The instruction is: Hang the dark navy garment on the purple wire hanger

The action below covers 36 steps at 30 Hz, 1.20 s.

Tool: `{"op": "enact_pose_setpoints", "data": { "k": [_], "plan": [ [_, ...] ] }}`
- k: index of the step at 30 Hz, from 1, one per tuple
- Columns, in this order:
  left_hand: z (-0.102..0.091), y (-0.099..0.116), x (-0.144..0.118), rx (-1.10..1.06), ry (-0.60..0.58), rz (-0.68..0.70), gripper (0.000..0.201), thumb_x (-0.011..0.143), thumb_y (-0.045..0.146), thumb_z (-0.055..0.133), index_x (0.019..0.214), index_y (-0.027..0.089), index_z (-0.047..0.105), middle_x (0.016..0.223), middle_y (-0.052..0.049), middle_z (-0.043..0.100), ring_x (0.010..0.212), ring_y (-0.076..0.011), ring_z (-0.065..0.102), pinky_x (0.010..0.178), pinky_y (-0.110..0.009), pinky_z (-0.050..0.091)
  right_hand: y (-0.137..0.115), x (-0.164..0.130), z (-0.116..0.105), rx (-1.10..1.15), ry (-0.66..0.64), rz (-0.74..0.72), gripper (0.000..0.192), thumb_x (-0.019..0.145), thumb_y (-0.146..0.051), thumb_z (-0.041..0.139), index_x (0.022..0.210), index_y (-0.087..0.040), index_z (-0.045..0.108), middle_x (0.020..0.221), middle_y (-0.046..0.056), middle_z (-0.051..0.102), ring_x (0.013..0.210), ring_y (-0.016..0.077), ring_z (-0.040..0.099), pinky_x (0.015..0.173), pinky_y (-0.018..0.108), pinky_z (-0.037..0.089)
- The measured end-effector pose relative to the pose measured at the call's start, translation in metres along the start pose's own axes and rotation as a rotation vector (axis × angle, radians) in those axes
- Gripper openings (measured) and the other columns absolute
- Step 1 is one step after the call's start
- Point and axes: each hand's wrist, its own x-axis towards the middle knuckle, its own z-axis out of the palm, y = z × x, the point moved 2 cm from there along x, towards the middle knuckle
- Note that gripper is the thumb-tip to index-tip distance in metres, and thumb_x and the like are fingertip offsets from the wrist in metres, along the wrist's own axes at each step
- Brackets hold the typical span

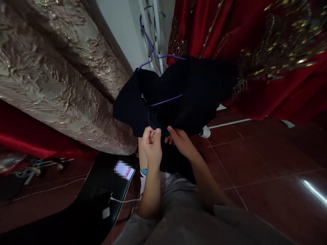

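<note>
A very dark garment (199, 88) hangs in front of me on a purple wire hanger (152, 51). The hanger's lower bar crosses the garment's open front. My left hand (152, 146) is closed at the garment's lower edge, pinching the cloth between thumb and curled fingers. Just to its right, my right hand (180, 140) has its thumb and bent fingers about the same dark edge. The two thumbs point toward each other with a small gap of cloth between them. Low light hides the garment's details and exactly how the fingers meet the fabric.
Textured beige-gold fabric (84, 78) drapes at left; red cloth with gold sequins (276, 44) hangs at right. A pale metal rack (154, 27) stands behind the hanger. On a black bench (84, 211) lie a lit phone (124, 170), a dark phone with a white cable, and a small white case (106, 212).
</note>
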Motion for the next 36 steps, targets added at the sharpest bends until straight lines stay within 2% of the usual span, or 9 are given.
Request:
{"op": "enact_pose_setpoints", "data": {
  "k": [4,8,14,18,22,28,30,33,36],
  "plan": [
    [-0.002,-0.010,-0.002,-0.022,-0.030,-0.051,0.016,0.096,0.034,0.069,0.091,0.020,0.064,0.073,0.002,0.058,0.063,-0.0097,0.055,0.060,-0.018,0.045,-0.001,0.001,-0.005,0.082,0.131,-0.064,0.058,0.093,-0.066,0.058,0.065,-0.016,0.062,0.060,0.003,0.062,0.057,0.0114,0.055,0.058,0.025,0.040],
    [-0.011,-0.029,0.000,-0.036,0.000,-0.040,0.014,0.096,0.023,0.056,0.087,0.019,0.066,0.081,0.000,0.060,0.077,-0.0127,0.059,0.074,-0.021,0.048,-0.001,0.000,-0.011,0.135,0.217,-0.063,0.057,0.091,-0.061,0.064,0.057,-0.017,0.056,0.049,-0.001,0.050,0.049,0.0086,0.046,0.055,0.026,0.035],
    [-0.012,-0.062,-0.002,0.173,-0.278,-0.095,0.020,0.083,0.016,0.067,0.103,0.020,0.070,0.097,-0.004,0.071,0.094,-0.0186,0.065,0.088,-0.029,0.050,0.004,0.002,-0.005,0.201,0.025,-0.048,0.033,0.094,-0.044,0.061,0.076,-0.017,0.069,0.055,-0.001,0.054,0.054,0.0101,0.047,0.058,0.027,0.036],
    [-0.009,-0.068,-0.003,0.147,-0.177,-0.023,0.013,0.090,0.029,0.066,0.098,0.019,0.066,0.092,-0.005,0.069,0.088,-0.0185,0.065,0.083,-0.030,0.052,-0.003,0.000,-0.001,0.220,-0.051,-0.005,0.032,0.094,-0.038,0.059,0.070,-0.017,0.066,0.051,-0.001,0.053,0.048,0.0093,0.044,0.052,0.026,0.032],
    [-0.005,-0.070,0.001,0.196,-0.149,0.037,0.014,0.096,0.032,0.062,0.092,0.020,0.057,0.086,-0.002,0.061,0.083,-0.0155,0.061,0.079,-0.026,0.049,-0.046,0.023,-0.007,0.249,-0.058,-0.022,0.031,0.090,-0.036,0.059,0.068,-0.015,0.065,0.046,-0.001,0.051,0.042,0.0070,0.041,0.046,0.022,0.029],
    [-0.002,-0.095,0.005,0.392,-0.199,0.051,0.013,0.099,0.029,0.056,0.091,0.020,0.053,0.080,0.000,0.057,0.078,-0.0144,0.059,0.076,-0.026,0.046,-0.145,0.085,-0.029,0.305,0.147,-0.248,0.031,0.096,-0.036,0.059,0.074,-0.016,0.061,0.050,-0.003,0.050,0.040,0.0043,0.037,0.039,0.016,0.022],
    [-0.003,-0.090,0.008,0.394,-0.285,0.029,0.010,0.099,0.029,0.058,0.094,0.020,0.056,0.081,-0.001,0.061,0.079,-0.0148,0.062,0.076,-0.026,0.047,-0.154,0.092,-0.031,0.295,0.155,-0.250,0.034,0.096,-0.042,0.062,0.075,-0.016,0.059,0.051,-0.003,0.051,0.041,0.0046,0.038,0.037,0.016,0.025],
    [-0.003,-0.059,0.025,0.379,-0.433,0.061,0.009,0.098,0.027,0.063,0.104,0.021,0.062,0.090,-0.003,0.068,0.088,-0.0156,0.067,0.085,-0.029,0.051,-0.146,0.087,-0.033,0.275,0.145,-0.258,0.037,0.098,-0.045,0.060,0.074,-0.017,0.057,0.052,-0.002,0.053,0.041,0.0047,0.041,0.037,0.014,0.027],
    [-0.001,-0.009,0.064,0.324,-0.278,0.295,0.024,0.100,0.030,0.063,0.123,0.023,0.061,0.103,-0.004,0.069,0.096,-0.0159,0.068,0.093,-0.032,0.052,-0.139,0.074,-0.032,0.234,0.119,-0.282,0.037,0.098,-0.041,0.057,0.071,-0.016,0.056,0.051,-0.002,0.052,0.040,0.0035,0.042,0.038,0.013,0.028]
  ]
}}
